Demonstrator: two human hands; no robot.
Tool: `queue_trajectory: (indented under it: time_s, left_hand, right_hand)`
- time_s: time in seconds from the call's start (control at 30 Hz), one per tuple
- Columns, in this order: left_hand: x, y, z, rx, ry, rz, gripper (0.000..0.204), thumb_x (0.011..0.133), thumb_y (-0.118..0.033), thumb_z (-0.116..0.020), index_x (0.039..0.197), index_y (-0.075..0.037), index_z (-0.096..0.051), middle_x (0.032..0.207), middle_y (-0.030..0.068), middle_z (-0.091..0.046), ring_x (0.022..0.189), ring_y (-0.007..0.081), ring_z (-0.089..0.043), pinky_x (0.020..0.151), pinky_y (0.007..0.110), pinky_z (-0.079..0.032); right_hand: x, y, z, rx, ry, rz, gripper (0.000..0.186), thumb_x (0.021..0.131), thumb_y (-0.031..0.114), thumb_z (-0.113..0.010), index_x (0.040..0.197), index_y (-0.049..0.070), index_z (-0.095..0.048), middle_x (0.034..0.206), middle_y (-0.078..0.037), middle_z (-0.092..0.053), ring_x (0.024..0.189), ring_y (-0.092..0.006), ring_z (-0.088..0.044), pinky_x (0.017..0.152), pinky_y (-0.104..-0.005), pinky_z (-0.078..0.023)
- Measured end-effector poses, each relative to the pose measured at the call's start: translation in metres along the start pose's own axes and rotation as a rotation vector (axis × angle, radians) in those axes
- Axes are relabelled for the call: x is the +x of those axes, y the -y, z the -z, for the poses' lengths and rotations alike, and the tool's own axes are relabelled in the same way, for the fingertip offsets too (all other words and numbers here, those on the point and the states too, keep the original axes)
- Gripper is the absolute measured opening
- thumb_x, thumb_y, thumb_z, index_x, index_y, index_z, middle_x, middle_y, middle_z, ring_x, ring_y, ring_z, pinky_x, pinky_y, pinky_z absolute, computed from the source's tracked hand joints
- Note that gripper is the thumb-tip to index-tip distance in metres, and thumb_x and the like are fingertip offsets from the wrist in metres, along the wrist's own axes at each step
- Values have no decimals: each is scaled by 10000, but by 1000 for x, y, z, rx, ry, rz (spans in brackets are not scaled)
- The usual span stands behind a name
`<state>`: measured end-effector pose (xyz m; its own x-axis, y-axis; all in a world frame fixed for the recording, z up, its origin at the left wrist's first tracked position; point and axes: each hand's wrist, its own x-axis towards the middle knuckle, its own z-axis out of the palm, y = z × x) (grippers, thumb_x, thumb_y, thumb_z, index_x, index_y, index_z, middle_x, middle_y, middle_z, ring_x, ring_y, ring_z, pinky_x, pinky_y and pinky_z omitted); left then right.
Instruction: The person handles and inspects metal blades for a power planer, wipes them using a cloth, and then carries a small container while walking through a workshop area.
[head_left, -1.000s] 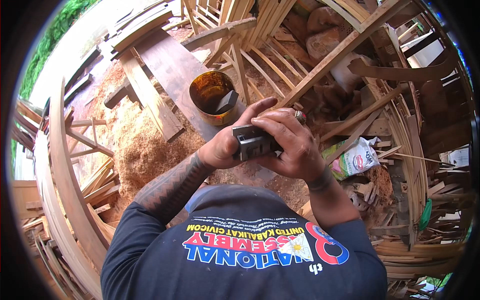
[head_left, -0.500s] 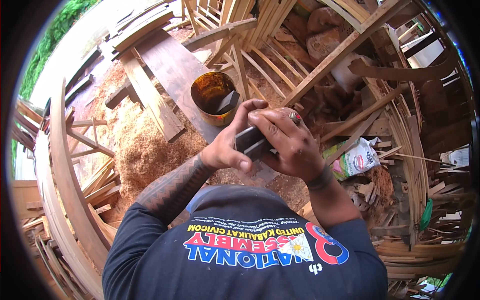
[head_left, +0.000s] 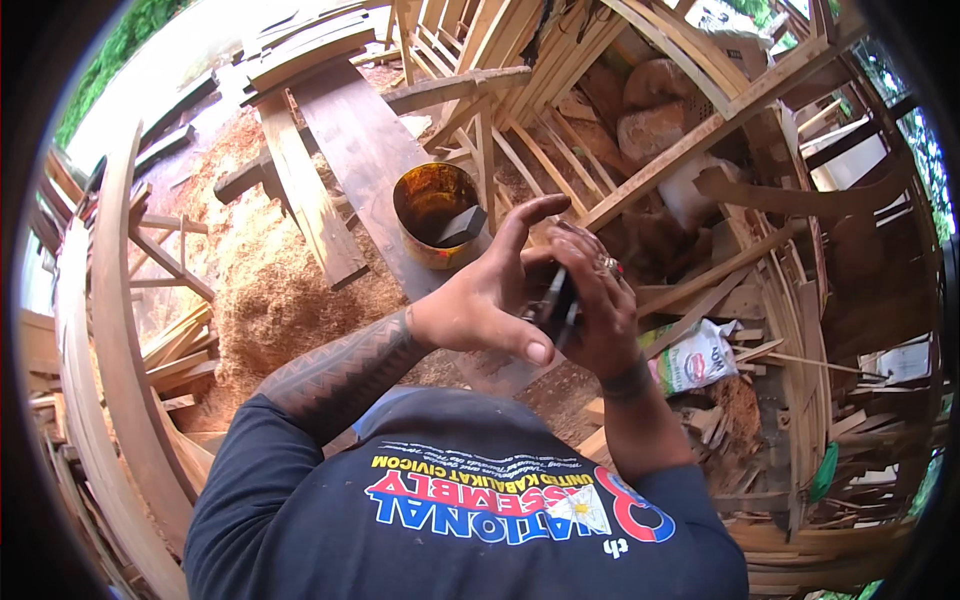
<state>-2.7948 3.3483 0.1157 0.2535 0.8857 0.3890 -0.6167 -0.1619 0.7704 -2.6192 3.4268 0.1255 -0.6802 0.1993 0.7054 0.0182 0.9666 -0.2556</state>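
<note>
A dark, flat, rectangular block [head_left: 557, 303] is in my right hand [head_left: 603, 305], tilted on edge in front of my chest. The right fingers, one with a ring, wrap over its far side. Motion blur hides its details, so I cannot tell its exact kind. My left hand [head_left: 470, 300] is beside it, thumb and forefinger spread wide; its other fingers are hidden. Just beyond the left hand stands an open, yellow-stained round tin [head_left: 432, 195]. A dark grey block [head_left: 462, 226] leans inside the tin.
The tin stands on a wide plank [head_left: 362, 125]. Sawdust [head_left: 265, 320] is heaped at the left beside a shorter board [head_left: 310, 200]. Wooden frames and slats [head_left: 690, 140] stand at the far right. A printed plastic sack [head_left: 697, 357] lies right of my right forearm.
My left hand has come off the block and opened. The block, now in my right hand, has turned from lying slanted to standing more upright. The view has shifted slightly.
</note>
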Motion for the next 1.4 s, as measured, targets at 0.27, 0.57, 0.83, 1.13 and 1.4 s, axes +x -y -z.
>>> queue_trajectory:
  time_s: [0.27,0.57,0.83,1.13,1.4]
  left_hand:
    - [-10,-25,-6,141,-282,116,592,910,-355,-767,1359,-34,-554,1291,135,-593,1200,234,-589,1007,391,-483]
    - [13,-46,-25,1253,89,-590,305,804,-104,-814,1097,-70,-737,1001,90,-646,871,252,-640,761,379,-512]
    - [6,-44,-8,1054,115,-445,552,747,-255,-881,1205,-39,-664,1144,109,-643,985,256,-642,843,366,-520]
    - [17,-1,10,132,-15,-40,1110,644,-141,-967,1473,-96,-232,1465,158,-439,1402,275,-419,1165,480,-339]
    - [24,-3,11,30,-48,64,1162,600,-170,-981,1461,-100,-204,1456,185,-457,1398,290,-429,1202,475,-282]
  right_hand:
    - [-2,-7,18,64,-203,-1,727,927,465,-719,1351,-83,-500,1315,-265,-624,1262,-397,-598,1061,-505,-495]
    - [-6,-14,21,95,-188,11,645,947,397,-718,1326,-86,-519,1273,-263,-650,1220,-411,-630,1058,-506,-494]
    - [-5,-5,24,95,-167,-57,595,842,272,-795,1288,-54,-575,1243,-239,-664,1207,-411,-646,1024,-473,-512]
    - [6,-13,32,-89,-20,51,555,832,229,-745,1315,3,-591,1275,-206,-649,1215,-393,-633,1059,-495,-489]
    - [1,-17,26,-102,-4,58,557,808,190,-744,1318,20,-601,1281,-176,-656,1205,-383,-638,1082,-493,-472]
